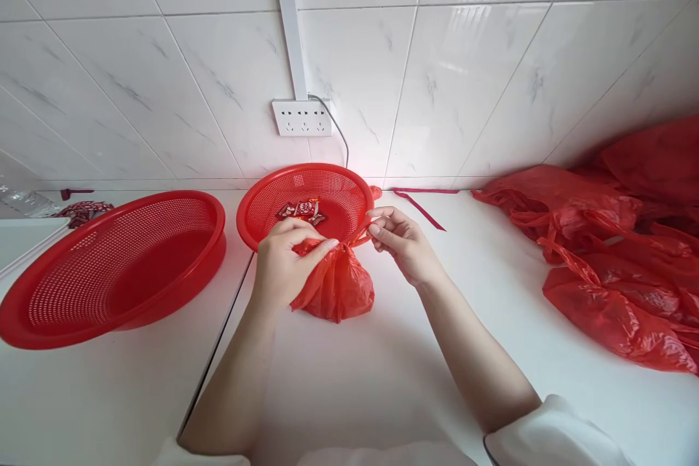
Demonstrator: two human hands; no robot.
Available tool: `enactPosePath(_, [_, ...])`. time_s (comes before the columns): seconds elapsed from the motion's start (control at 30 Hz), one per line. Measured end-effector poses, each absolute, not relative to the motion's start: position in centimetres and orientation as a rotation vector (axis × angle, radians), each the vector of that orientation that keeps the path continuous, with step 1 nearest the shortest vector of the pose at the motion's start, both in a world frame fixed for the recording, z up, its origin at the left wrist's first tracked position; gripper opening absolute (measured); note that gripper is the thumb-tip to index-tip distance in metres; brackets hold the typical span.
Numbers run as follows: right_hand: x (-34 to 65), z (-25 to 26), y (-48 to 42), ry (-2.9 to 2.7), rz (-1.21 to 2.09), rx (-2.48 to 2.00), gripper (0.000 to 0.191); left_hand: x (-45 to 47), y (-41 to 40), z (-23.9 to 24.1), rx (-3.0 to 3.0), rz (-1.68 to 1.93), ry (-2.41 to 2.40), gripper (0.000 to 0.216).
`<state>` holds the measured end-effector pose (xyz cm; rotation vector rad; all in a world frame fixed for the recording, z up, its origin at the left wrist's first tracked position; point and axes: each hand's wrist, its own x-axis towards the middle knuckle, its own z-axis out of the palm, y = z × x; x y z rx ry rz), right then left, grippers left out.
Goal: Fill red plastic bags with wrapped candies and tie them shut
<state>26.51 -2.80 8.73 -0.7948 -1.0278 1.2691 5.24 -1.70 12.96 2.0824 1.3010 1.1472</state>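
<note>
A small filled red plastic bag (338, 287) stands on the white counter (382, 378) in front of me. My left hand (284, 266) is closed on the bag's top at the left, thumb and fingers pinching the plastic. My right hand (401, 240) pinches a thin twisted handle strip of the same bag at the right. Just behind the bag sits a round red mesh basket (262, 204) with a few small red and white packets (300, 211) inside.
A larger red mesh basket (109, 269) lies tilted at the left. A heap of red plastic bags (617, 255) fills the right side. A wall socket (301, 118) with a grey cable hangs on the tiled wall. A red ribbon (423, 207) lies near the wall.
</note>
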Motion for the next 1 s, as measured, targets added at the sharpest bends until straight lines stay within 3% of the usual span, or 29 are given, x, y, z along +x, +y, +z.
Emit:
enactPosePath(0.13, [26.8, 9.2, -3.1, -0.852, 1.556, -0.647, 0.022, 3.7, -0.7, 13.1, 1.739, 1.088, 1.175, 0.027])
enactPosePath(0.27, [26.9, 9.9, -3.6, -0.904, 1.560, -0.665, 0.021, 2.5, -0.4, 13.6, 1.537, 0.879, 0.970, 0.032])
enactPosePath(0.37, [27.0, 10.6, -4.0, -1.034, 1.457, -0.723, 0.031, 2.2, -0.8, 14.1, 1.661, 0.829, 1.098, 0.031])
enactPosePath(0.53, [28.3, 11.3, -4.3, -1.044, 1.246, -0.925, 0.040, 1.7, -1.0, 14.7, 1.784, 0.820, 1.112, 0.052])
enactPosePath(0.73, [33.0, 11.5, -4.4, -0.909, 0.772, -1.206, 0.058, -0.5, -0.3, 15.2, 1.685, 1.005, 1.377, 0.055])
enactPosePath(1.0, [35.7, 12.0, -5.3, -0.874, 0.408, -1.304, 0.060, -1.2, -0.2, 15.3, 1.760, 0.932, 1.293, 0.056])
